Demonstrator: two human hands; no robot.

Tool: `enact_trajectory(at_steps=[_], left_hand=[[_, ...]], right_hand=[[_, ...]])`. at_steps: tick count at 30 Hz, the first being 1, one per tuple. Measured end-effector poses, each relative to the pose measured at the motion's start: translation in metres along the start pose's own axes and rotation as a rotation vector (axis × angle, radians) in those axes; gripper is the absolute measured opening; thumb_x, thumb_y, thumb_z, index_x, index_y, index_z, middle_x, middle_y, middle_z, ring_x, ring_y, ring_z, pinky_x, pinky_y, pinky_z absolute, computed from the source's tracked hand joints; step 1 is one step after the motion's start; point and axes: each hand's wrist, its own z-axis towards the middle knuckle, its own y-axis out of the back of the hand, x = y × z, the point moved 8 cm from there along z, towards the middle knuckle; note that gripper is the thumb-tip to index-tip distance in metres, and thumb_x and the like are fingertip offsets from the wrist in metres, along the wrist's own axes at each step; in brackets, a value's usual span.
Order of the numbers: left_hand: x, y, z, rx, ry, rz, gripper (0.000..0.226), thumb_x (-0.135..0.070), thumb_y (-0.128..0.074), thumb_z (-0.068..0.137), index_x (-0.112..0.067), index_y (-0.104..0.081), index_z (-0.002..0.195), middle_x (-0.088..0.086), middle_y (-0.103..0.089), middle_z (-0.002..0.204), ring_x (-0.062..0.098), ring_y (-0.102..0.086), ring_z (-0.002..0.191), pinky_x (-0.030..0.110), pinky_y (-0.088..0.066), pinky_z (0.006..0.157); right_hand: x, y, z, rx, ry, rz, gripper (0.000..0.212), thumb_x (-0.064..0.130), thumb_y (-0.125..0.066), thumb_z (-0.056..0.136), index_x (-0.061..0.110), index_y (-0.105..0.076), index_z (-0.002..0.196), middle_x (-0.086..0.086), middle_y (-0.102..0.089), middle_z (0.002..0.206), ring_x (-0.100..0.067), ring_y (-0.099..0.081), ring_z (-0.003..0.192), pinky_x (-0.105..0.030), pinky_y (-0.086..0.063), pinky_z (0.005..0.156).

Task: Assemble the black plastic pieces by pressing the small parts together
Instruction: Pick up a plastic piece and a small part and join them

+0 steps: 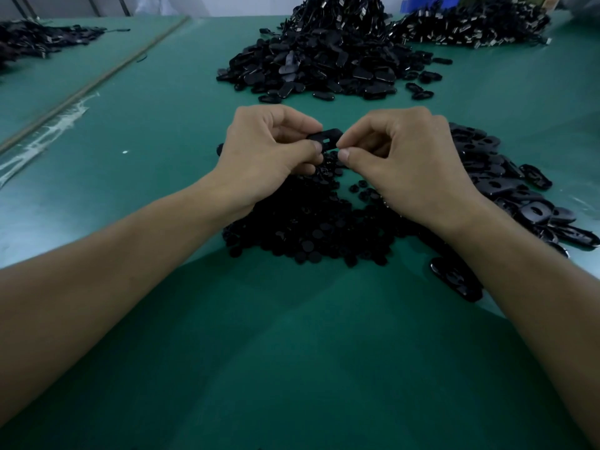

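Both hands were up over the green table (pixel 292 352), meeting at centre. Left hand (pixel 269 147) was curled, thumb and forefinger pinching the left end of 1 flat black oval piece (pixel 325 139). Right hand (pixel 406 160) was also curled, thumb and forefinger pinching the right end of the same piece. The piece was held roughly level, off the table, with a small rectangular slot showing in its top face. Couldn't tell whether a small part sat in it, as fingertips covered both ends.

Directly below the hands: heap of small round buttons (pixel 308 228), spread on the table between the 2 forearms. Right of that, beside the right hand: pile of larger oval shells (pixel 506 190), each with a hole in the middle. A lone shell (pixel 454 280) lay just beside the right forearm.

Further back, centre: tall heap (pixel 324 53) of black pieces, a few strays just beside it on the right. Back right: a low heap (pixel 470 24) with pale metal bits showing, and a blue bin (pixel 431 1) behind it. Back left: a smaller dark heap (pixel 32 37). A thin strip (pixel 97 79) ran diagonally across the table's left side, with white smears (pixel 48 134) next to it
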Motion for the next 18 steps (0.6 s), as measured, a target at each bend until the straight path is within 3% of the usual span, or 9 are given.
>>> enact_trajectory(at_steps=[5, 9, 11, 14, 18], left_hand=[[-0.0001, -0.0001, -0.0005, 0.007, 0.008, -0.001, 0.017, 0.005, -0.074, 0.084, -0.011, -0.07, 0.089, 0.001, -0.075, 0.07, 0.017, -0.075, 0.072, 0.023, -0.059, 0.065], [0.0002, -0.0008, -0.0009, 0.009, 0.015, -0.002, 0.018, 0.006, -0.074, 0.084, -0.011, -0.07, 0.089, 0.001, -0.076, 0.071, 0.016, -0.075, 0.073, 0.024, -0.059, 0.066], [0.0006, -0.0014, -0.0009, 0.008, 0.017, 0.003, 0.018, 0.005, -0.074, 0.084, -0.011, -0.07, 0.089, 0.001, -0.076, 0.073, 0.017, -0.075, 0.073, 0.024, -0.059, 0.065], [0.0009, -0.0013, -0.0008, 0.004, 0.021, -0.003, 0.018, 0.005, -0.073, 0.084, -0.011, -0.07, 0.089, 0.0, -0.076, 0.072, 0.015, -0.075, 0.072, 0.023, -0.059, 0.064], [0.0, -0.0007, -0.001, 0.003, 0.015, -0.002, 0.017, 0.004, -0.074, 0.084, -0.012, -0.07, 0.089, 0.0, -0.075, 0.07, 0.016, -0.075, 0.072, 0.023, -0.059, 0.065]], right_hand=[[-0.0021, -0.0015, 0.0005, -0.002, -0.014, 0.015, 0.005, 0.02, -0.069, 0.093, 0.024, -0.068, 0.091, 0.014, -0.065, 0.077, 0.006, -0.061, 0.071, -0.007, -0.046, 0.065], [-0.0032, -0.0037, 0.0012, 0.023, -0.037, 0.047, 0.007, 0.018, -0.06, 0.097, 0.023, -0.058, 0.093, 0.006, -0.069, 0.086, -0.009, -0.067, 0.082, -0.031, -0.056, 0.076], [-0.0032, -0.0054, 0.0011, 0.043, -0.04, 0.056, 0.01, 0.017, -0.057, 0.099, 0.025, -0.055, 0.092, 0.005, -0.07, 0.088, -0.013, -0.068, 0.082, -0.036, -0.055, 0.072], [-0.004, -0.0079, 0.0005, 0.064, -0.034, 0.053, 0.008, 0.015, -0.056, 0.099, 0.021, -0.053, 0.094, 0.001, -0.07, 0.088, -0.016, -0.067, 0.079, -0.037, -0.053, 0.066], [-0.0034, -0.0059, 0.0008, 0.035, -0.005, 0.017, 0.006, 0.019, -0.065, 0.095, 0.023, -0.062, 0.093, 0.01, -0.067, 0.082, -0.005, -0.065, 0.076, -0.024, -0.054, 0.069]])
